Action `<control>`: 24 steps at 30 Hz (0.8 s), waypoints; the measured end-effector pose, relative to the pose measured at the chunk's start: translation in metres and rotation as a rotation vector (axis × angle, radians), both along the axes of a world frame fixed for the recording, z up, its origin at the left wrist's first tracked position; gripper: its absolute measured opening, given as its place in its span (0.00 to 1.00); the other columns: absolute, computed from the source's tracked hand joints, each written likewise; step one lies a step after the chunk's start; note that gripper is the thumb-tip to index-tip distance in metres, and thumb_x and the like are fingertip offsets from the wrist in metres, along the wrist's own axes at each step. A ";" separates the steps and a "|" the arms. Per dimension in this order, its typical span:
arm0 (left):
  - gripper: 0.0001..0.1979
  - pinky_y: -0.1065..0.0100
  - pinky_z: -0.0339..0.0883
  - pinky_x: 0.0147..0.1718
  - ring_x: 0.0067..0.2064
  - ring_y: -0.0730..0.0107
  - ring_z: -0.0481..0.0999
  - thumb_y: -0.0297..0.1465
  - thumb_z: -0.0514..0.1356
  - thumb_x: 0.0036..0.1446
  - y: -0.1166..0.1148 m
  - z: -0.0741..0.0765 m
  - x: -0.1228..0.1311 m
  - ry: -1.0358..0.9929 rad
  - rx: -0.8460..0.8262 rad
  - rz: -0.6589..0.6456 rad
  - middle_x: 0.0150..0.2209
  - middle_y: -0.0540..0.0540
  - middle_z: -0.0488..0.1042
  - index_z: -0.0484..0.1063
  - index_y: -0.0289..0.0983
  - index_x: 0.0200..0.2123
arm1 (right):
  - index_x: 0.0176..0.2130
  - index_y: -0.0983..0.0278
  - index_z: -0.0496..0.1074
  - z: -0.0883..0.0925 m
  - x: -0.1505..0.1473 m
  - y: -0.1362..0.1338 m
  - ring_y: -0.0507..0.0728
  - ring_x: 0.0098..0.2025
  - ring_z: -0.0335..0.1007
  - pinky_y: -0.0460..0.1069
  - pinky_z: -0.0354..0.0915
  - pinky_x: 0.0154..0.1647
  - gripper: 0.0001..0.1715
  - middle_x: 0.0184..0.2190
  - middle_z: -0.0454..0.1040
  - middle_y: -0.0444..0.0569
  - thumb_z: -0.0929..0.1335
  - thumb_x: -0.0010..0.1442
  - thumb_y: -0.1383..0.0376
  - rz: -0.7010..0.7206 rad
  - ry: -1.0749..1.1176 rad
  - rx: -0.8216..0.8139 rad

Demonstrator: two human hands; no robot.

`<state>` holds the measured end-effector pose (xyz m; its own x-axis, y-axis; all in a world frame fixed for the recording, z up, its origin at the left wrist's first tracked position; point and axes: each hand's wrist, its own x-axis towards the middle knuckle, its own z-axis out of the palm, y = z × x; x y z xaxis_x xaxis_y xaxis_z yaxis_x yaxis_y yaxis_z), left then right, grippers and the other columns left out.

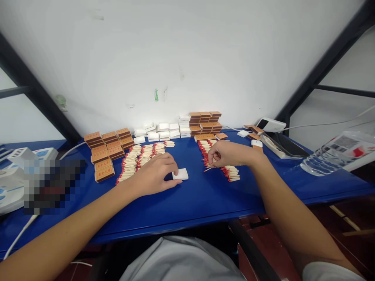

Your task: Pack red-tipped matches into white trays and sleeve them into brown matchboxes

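Note:
My left hand [156, 171] rests on the blue table [193, 199], its fingers closed on a small white matchbox tray [181, 174]. My right hand [227, 154] pinches a few matches from a row of red-tipped matches [225, 168] lying on the table. One loose match [207, 169] sticks out just below its fingers. A larger spread of red-tipped matches [140, 156] lies behind my left hand.
Brown matchbox sleeves [107, 150] are stacked at the left, with more brown sleeves [205, 121] at the back. White inner trays [164, 132] line the wall. A power strip and phone [278, 142] and a plastic bottle [334, 156] lie at the right.

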<state>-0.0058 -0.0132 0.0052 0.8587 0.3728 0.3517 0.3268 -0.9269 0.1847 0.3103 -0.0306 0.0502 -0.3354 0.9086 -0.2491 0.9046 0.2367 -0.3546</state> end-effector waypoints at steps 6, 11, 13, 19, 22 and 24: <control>0.10 0.56 0.71 0.50 0.49 0.56 0.76 0.40 0.66 0.67 0.000 0.000 -0.001 0.008 0.024 0.002 0.43 0.43 0.79 0.78 0.39 0.41 | 0.31 0.61 0.82 -0.001 0.000 0.000 0.53 0.25 0.65 0.49 0.59 0.28 0.07 0.24 0.76 0.44 0.71 0.51 0.65 0.047 0.040 -0.068; 0.10 0.56 0.70 0.49 0.49 0.56 0.76 0.39 0.66 0.67 0.000 0.001 -0.001 0.011 0.037 0.006 0.43 0.43 0.79 0.78 0.38 0.41 | 0.32 0.62 0.80 0.002 -0.002 -0.002 0.54 0.26 0.67 0.49 0.61 0.29 0.06 0.24 0.74 0.45 0.71 0.52 0.66 0.028 0.037 -0.070; 0.10 0.56 0.70 0.49 0.48 0.56 0.76 0.39 0.66 0.67 -0.001 0.001 -0.001 0.015 0.029 0.009 0.42 0.43 0.79 0.78 0.38 0.41 | 0.32 0.62 0.80 0.004 -0.004 -0.004 0.54 0.27 0.67 0.49 0.61 0.29 0.06 0.24 0.73 0.44 0.71 0.52 0.66 0.032 0.048 -0.062; 0.12 0.56 0.70 0.51 0.50 0.56 0.76 0.39 0.65 0.68 -0.001 0.000 -0.001 0.047 0.002 0.039 0.45 0.42 0.78 0.78 0.37 0.47 | 0.32 0.62 0.80 0.000 -0.010 -0.002 0.53 0.27 0.66 0.49 0.61 0.31 0.06 0.24 0.71 0.43 0.71 0.53 0.64 0.108 0.067 -0.061; 0.13 0.56 0.70 0.51 0.50 0.56 0.76 0.39 0.64 0.68 -0.001 0.001 -0.002 0.060 0.006 0.053 0.45 0.41 0.78 0.77 0.37 0.49 | 0.33 0.62 0.80 -0.005 -0.010 0.000 0.53 0.27 0.65 0.49 0.60 0.30 0.07 0.24 0.69 0.42 0.72 0.55 0.61 0.110 0.058 -0.053; 0.14 0.56 0.70 0.51 0.50 0.55 0.76 0.39 0.64 0.69 -0.001 0.001 -0.001 0.066 0.009 0.052 0.45 0.41 0.78 0.77 0.37 0.50 | 0.35 0.62 0.79 -0.007 -0.009 0.002 0.53 0.27 0.64 0.49 0.59 0.30 0.11 0.24 0.68 0.41 0.74 0.55 0.57 0.103 0.070 -0.042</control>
<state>-0.0069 -0.0143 0.0065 0.8597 0.4150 0.2979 0.3860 -0.9097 0.1532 0.3012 -0.0288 0.0436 -0.4444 0.8576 -0.2590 0.8488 0.3105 -0.4280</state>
